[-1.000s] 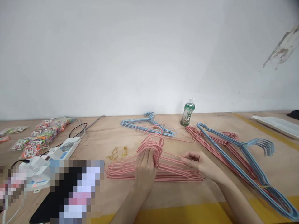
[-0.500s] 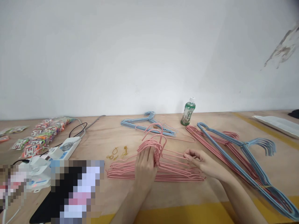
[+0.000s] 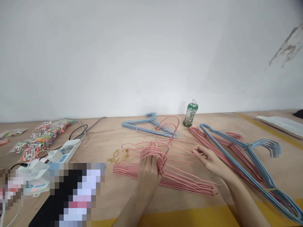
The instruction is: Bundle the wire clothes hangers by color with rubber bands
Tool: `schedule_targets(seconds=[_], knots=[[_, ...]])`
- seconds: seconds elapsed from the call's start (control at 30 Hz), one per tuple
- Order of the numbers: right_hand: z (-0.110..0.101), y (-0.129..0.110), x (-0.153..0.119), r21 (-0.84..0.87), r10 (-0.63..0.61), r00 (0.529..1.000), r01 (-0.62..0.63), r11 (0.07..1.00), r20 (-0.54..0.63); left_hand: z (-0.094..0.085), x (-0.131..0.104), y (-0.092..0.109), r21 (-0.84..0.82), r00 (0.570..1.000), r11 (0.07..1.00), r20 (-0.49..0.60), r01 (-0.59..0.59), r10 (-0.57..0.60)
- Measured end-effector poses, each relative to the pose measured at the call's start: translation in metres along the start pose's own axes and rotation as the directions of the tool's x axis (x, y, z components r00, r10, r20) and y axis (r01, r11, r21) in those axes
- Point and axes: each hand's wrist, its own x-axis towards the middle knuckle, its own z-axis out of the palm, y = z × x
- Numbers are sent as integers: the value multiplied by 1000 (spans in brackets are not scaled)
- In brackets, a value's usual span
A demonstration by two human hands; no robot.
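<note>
A bundle of pink wire hangers (image 3: 189, 184) lies on the wooden table in front of me, hooks pointing away. My left hand (image 3: 148, 171) is closed on the bundle near the necks, with several hooks arching over its fingers. Between finger and thumb, my right hand (image 3: 208, 159) pinches the shoulder wire of a pink hanger (image 3: 183, 145) that stands out from the bundle toward the back. Its hook rises in front of the blue hangers (image 3: 137, 124) at the back. Just left of the bundle lie small yellow ties (image 3: 115, 154).
Blue hangers (image 3: 236, 142) lie over pink hangers (image 3: 213, 148) on the right. A green-labelled bottle (image 3: 190, 113) stands near the wall. Left are packaged items (image 3: 35, 143), a power strip (image 3: 71, 148) with cables, and a dark, partly pixelated object (image 3: 61, 192). A white tray (image 3: 281, 124) lies far right.
My right hand has moved slightly right and away from me, drawing one or more pink hangers apart from the bundle. The bundle under my left hand has turned, its right end nearer to me.
</note>
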Motion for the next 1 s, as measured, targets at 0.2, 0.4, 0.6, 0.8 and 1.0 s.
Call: schedule_targets(seconds=[0.2,0.4,0.6,0.8,1.0], knots=[[-1,-9,-10,-7,32,992,-31,999,122,0,0,0,28,1000,1000,25,-4,4],[16,-19,-17,14,34,969,-39,999,245,-3,2,2,20,998,1000,66,7,-9],[20,-19,-12,-31,14,969,-7,1000,248,-4,0,1,-56,989,996,138,66,-58],[4,-29,-1,-20,-81,832,109,994,549,-6,3,3,-93,989,989,103,114,-105],[-8,26,68,-425,-38,993,84,901,115,-7,4,6,-44,979,990,161,131,-122]])
